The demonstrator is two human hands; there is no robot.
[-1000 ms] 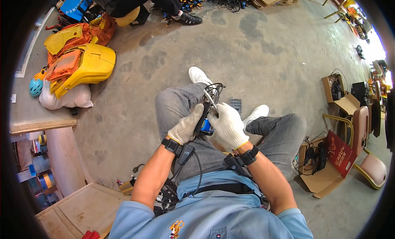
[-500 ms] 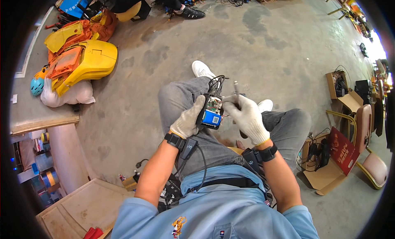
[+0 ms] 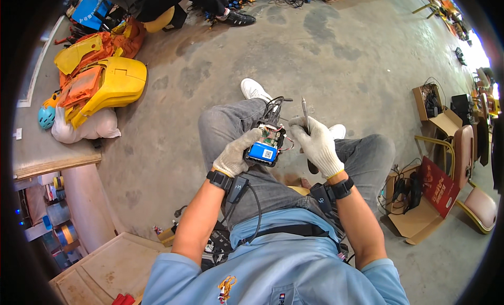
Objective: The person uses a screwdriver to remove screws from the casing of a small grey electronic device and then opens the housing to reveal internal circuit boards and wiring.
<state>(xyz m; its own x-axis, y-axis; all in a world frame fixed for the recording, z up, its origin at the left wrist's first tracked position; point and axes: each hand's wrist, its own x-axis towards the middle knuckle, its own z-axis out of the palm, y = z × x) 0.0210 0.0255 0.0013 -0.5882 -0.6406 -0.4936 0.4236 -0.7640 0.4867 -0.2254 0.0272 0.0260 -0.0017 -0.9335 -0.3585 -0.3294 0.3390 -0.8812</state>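
My left hand [image 3: 237,153], in a white knitted glove, grips an opened black electronic device from its left side. A blue battery pack [image 3: 262,152] with a white label fills its near end. Beyond the battery lies a green circuit board [image 3: 268,132] with thin red and white wires, some looping out on the right. A bundle of black cables [image 3: 273,109] leaves the device's far end. My right hand [image 3: 319,150], also gloved, is closed around a slim grey metal tool [image 3: 305,108], its narrow tip pointing away from me. That hand is just right of the device, apart from it.
Yellow and orange plastic shells [image 3: 113,89] are heaped at the left by a blue helmet [image 3: 46,117]. Another person's shoe [image 3: 237,18] rests at the far side. On the right are an open carton [image 3: 415,223] with black cables and a chair [image 3: 464,155].
My right hand has drawn slightly away from the device, and the tool now stands out more clearly. The device has turned a little in my left hand, showing more of its wires.
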